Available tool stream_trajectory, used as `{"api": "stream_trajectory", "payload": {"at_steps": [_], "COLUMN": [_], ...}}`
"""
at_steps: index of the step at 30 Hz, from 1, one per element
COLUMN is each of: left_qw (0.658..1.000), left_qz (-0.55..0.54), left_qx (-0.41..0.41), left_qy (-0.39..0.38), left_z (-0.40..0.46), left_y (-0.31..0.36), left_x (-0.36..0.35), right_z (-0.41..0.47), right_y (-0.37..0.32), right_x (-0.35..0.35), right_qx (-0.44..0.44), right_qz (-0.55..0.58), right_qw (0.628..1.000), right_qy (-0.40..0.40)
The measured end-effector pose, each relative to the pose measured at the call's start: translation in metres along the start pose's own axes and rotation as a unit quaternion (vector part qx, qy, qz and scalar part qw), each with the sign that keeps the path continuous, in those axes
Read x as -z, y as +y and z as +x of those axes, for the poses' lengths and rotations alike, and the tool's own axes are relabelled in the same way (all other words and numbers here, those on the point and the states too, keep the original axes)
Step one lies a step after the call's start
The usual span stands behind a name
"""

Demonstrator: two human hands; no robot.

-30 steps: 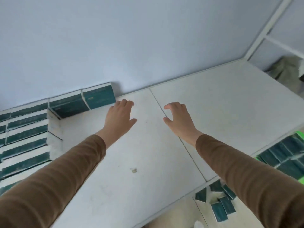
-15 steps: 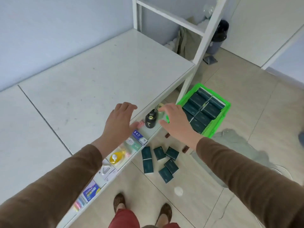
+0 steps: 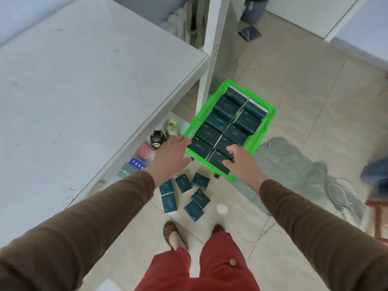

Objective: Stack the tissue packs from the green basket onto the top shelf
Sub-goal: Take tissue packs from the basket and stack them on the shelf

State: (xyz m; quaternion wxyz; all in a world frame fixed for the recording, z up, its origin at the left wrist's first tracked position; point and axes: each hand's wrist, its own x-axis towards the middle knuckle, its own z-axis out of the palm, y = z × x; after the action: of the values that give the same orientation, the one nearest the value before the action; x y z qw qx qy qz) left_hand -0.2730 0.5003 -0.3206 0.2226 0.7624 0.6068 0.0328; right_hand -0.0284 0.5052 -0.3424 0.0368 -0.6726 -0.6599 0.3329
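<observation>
Green basket: the green basket (image 3: 265, 120) sits on the floor at about 1 o'clock from our feet, beside the white shelf post (image 3: 207, 66), low enough that we must reach down into it.
Tissue packs: the dark teal tissue packs (image 3: 222, 120) fill it in two tidy rows, standing close so each can be lifted out by its ends.
Left hand: our left hand (image 3: 170, 156) hovers at the basket's near-left corner, fingers (image 3: 182, 141) spread and released, gripping nothing.
Right hand: our right hand (image 3: 241, 162) is over the nearest pack at the basket's front edge, fingers (image 3: 231, 149) loosely curled and released; we cannot tell whether they touch the pack.
Top shelf: the white top shelf (image 3: 84, 80) stretches away at 10 o'clock, bare in the part we see, ready for stacking.
Strays: six loose packs (image 3: 184, 196) lie scattered on the floor at 12 o'clock, just ahead of our shoes (image 3: 171, 234).
Lower shelf: small boxes and a dark bottle (image 3: 156, 139) peek from under the top shelf.
Step, as we judge: both hands set apart to take packs from the near end.
</observation>
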Motion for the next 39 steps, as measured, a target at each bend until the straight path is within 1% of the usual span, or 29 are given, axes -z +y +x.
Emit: {"api": "stream_trajectory", "payload": {"at_steps": [4, 9, 14, 17, 22, 28, 31, 34, 36, 39], "left_qw": [0.998, 0.988, 0.960, 0.945, 0.948, 0.930, 0.915, 0.911, 0.915, 0.933], "left_qz": [0.034, 0.096, 0.222, 0.258, 0.273, 0.316, 0.357, 0.371, 0.368, 0.347], "left_qx": [0.004, 0.020, -0.002, -0.025, -0.034, -0.017, -0.038, -0.062, -0.060, -0.029], "left_qy": [-0.055, -0.123, -0.173, -0.200, -0.161, -0.186, -0.183, -0.171, -0.153, -0.085], "left_z": [0.059, 0.140, 0.199, 0.216, 0.229, 0.236, 0.239, 0.237, 0.229, 0.205], "left_y": [0.003, -0.009, -0.027, -0.036, -0.047, -0.050, -0.045, -0.036, -0.028, -0.018], "left_x": [-0.037, -0.093, -0.150, -0.185, -0.213, -0.225, -0.222, -0.212, -0.197, -0.162], "right_z": [0.049, 0.118, 0.160, 0.170, 0.171, 0.178, 0.183, 0.184, 0.180, 0.166], "right_y": [0.048, 0.095, 0.126, 0.137, 0.149, 0.152, 0.151, 0.148, 0.146, 0.138], "right_x": [-0.014, -0.051, -0.098, -0.119, -0.136, -0.145, -0.141, -0.129, -0.115, -0.084], "right_qx": [-0.039, -0.037, -0.011, -0.006, 0.013, 0.013, 0.012, 0.026, 0.021, 0.022], "right_qz": [-0.004, -0.073, -0.174, -0.200, -0.216, -0.232, -0.248, -0.262, -0.244, -0.183], "right_qw": [0.998, 0.989, 0.973, 0.967, 0.967, 0.959, 0.955, 0.952, 0.960, 0.976], "right_qy": [-0.056, -0.121, -0.154, -0.159, -0.136, -0.163, -0.164, -0.156, -0.139, -0.113]}}
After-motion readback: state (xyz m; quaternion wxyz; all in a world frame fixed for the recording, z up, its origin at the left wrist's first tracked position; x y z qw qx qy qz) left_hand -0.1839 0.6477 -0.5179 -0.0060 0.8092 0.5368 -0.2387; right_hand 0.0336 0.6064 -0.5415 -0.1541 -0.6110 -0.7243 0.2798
